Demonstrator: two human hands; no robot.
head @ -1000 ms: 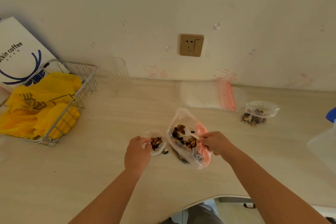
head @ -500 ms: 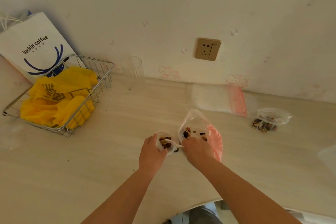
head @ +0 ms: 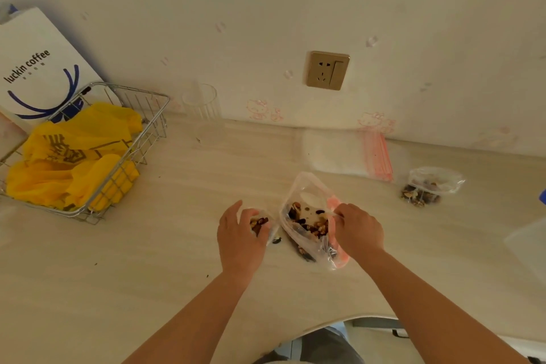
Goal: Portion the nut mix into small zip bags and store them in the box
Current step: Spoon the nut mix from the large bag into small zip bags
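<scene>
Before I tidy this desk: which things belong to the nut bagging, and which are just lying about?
In use: left hand, small bag, right hand, big nut bag, filled bag, spare zip bags.
Lying about: wire basket, yellow bags, paper bag, clear cup.

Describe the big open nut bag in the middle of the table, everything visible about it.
The big bag is clear, thin, crinkled plastic with a pink zip strip along its right edge. It lies on the pale table, mouth gaping open. Mixed brown and dark nuts fill its lower middle; its top is empty. The right hand grips its right edge. A few loose nuts lie by its lower left side. The small bag, held by the left hand, sits just left.
</scene>
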